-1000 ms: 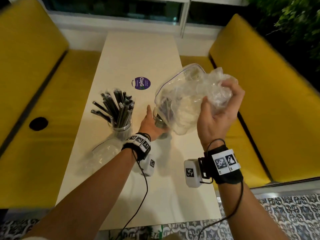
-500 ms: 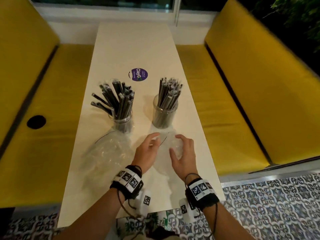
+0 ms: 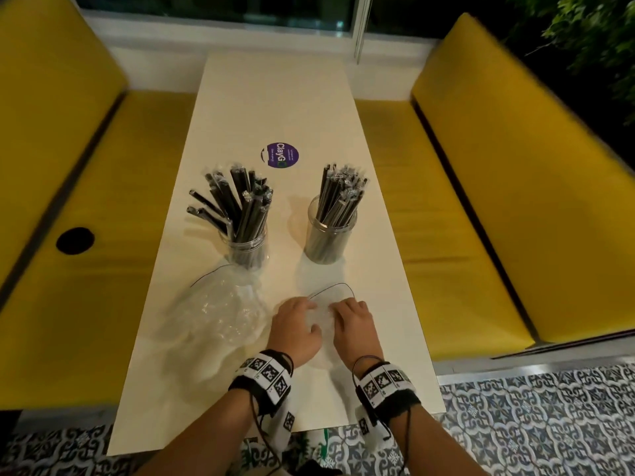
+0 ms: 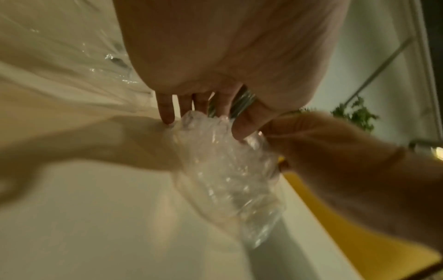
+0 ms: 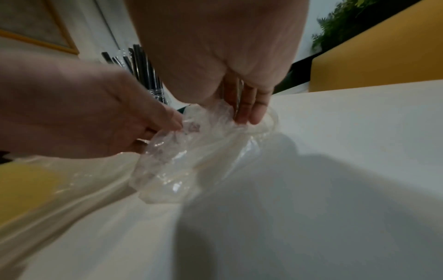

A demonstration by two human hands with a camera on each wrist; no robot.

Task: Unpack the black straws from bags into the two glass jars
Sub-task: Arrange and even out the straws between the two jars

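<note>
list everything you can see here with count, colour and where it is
glass jars: 2, clear, mid-table, left jar and right jar, both upright
black straws: two bundles, black, one fanned in the left jar, one tighter in the right jar
flat bag: 1, clear plastic, on the table in front of the left jar
crumpled bag: 1, clear plastic, near table edge, under both hands
sticker: 1, purple, round, behind the jars
table: 1, cream, centre
benches: 2, yellow, left and right of the table
floor tiles: patterned blue-white, below the table
left hand: 1, fingers on the crumpled bag
right hand: 1, fingers on the same bag
</note>
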